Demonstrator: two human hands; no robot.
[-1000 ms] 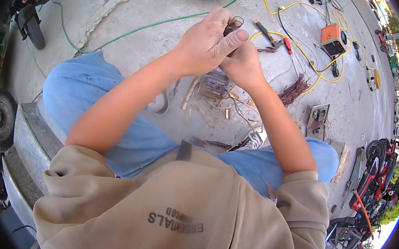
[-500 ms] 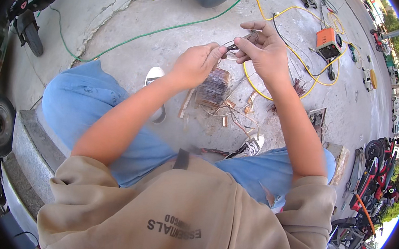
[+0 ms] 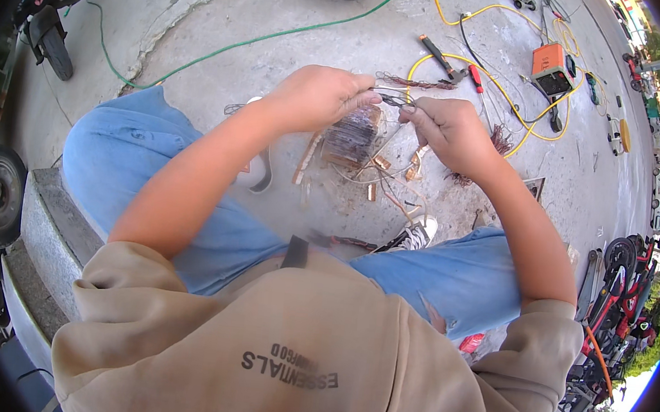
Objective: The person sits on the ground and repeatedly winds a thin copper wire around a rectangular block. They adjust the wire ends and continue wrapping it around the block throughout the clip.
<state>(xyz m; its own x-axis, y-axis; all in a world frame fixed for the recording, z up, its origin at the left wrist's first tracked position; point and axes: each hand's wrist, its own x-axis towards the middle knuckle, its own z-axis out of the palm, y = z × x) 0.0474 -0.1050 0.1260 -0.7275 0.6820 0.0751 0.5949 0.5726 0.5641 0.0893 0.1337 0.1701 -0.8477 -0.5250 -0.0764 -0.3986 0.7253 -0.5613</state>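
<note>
Between my two hands runs a small bundle of dark wire [image 3: 393, 99]. My left hand [image 3: 325, 98] pinches its left end, fingers closed, and my right hand [image 3: 448, 131] grips the other end between thumb and fingers. Below them on the concrete sits a dark, layered metal block [image 3: 351, 139], partly covered by my left hand. Just beyond my hands lies a strand of reddish-brown wire [image 3: 423, 83]. Several copper-coloured strips [image 3: 415, 165] and loose pale wires are scattered beside the block.
Farther off lie a hammer [image 3: 437, 54] and a red-handled tool [image 3: 476, 79]. A yellow cable [image 3: 504, 103] loops past an orange box-shaped machine [image 3: 549, 66]. A green hose [image 3: 282, 41] crosses the ground. Motorbikes stand at left and right; my shoe [image 3: 419, 233] is near the block.
Both hands have come lower and nearer, with the wire now stretched between them. My right hand's raised fingers have closed in. The hammer and red-handled tool have come into sight.
</note>
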